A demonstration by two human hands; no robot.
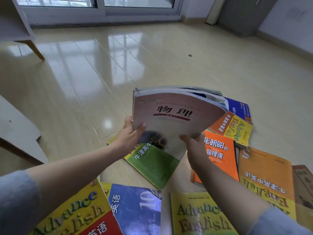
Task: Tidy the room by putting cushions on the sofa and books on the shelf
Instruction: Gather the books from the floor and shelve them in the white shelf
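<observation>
A small stack of books (176, 109), topped by a pink-and-white cover with large black characters, is lifted above the floor. My left hand (130, 134) grips its near left corner, thumb on the cover. My right hand (193, 143) holds the near right edge from below. Several more books lie scattered on the floor under and around my arms: a green one (152, 163), an orange one (220, 155), a blue one (135, 207), and yellow "Advance English" books (198, 216). No cushion or sofa is in view.
Glossy beige tile floor (84, 73) stretches ahead to a sliding glass door (94, 4). A white cabinet on a wooden leg (36, 50) stands at the far left. A pale board or furniture edge (17, 129) lies at my left. A grey panel (242, 14) leans at the far right.
</observation>
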